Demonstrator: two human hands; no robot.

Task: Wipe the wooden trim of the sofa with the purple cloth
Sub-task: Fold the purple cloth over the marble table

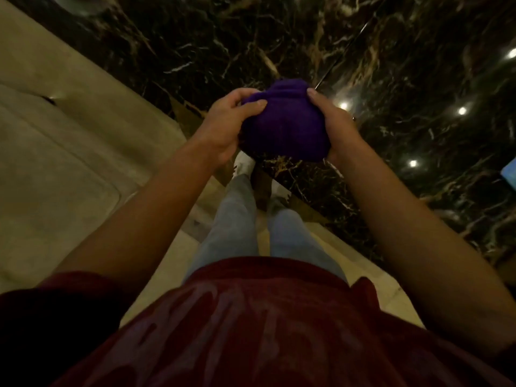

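The purple cloth [282, 124] is bunched into a ball in front of me, held up between both hands above the floor. My left hand [226, 127] grips its left side with the thumb pressed on top. My right hand [332, 127] clasps its right side. The beige sofa [55, 129] fills the left of the view, a tufted cushion at its near side. A thin brown strip [181, 107] shows along its lower edge near the cloth; I cannot tell if this is the wooden trim.
Dark polished marble floor [391, 79] with pale veins and bright light reflections spreads ahead and right. A lighter stone band [321, 247] runs under my legs in grey trousers, with white shoes [245, 163] below the cloth. A blue object [509, 174] touches the right edge.
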